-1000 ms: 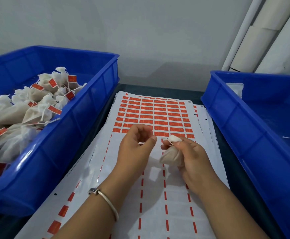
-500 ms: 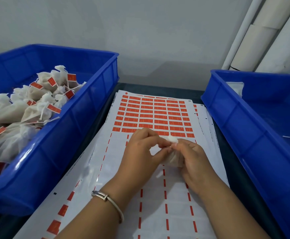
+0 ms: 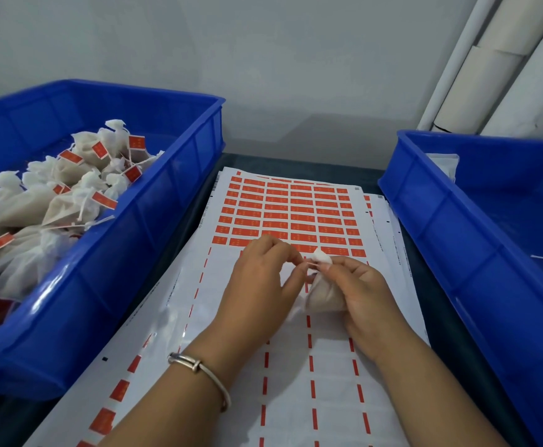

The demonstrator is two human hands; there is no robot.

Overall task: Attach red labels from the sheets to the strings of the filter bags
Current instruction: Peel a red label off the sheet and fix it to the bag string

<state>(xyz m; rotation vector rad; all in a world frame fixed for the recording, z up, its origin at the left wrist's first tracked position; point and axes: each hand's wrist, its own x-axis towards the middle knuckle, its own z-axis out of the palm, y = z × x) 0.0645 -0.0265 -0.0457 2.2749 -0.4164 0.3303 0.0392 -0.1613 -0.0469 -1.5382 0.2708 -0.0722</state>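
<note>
Covering dark table (image 3: 373,175): label sheets (image 3: 296,214).

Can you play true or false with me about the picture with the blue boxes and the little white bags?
1. The blue plastic bin on the left holds white filter bags with red labels. True.
2. The right hand holds a pair of scissors. False: it grips a small white filter bag.
3. The white sheet of red labels lies between the two bins. True.
4. The blue plastic bin on the right is piled high with labelled bags. False: its visible part shows mostly bare blue floor, a few loose white strings, and a pale item in its far corner.
5. A silver bracelet sits on the left wrist. True.
6. The left hand rests inside the left bin. False: it is over the sheet, fingertips meeting the bag's top.
</note>
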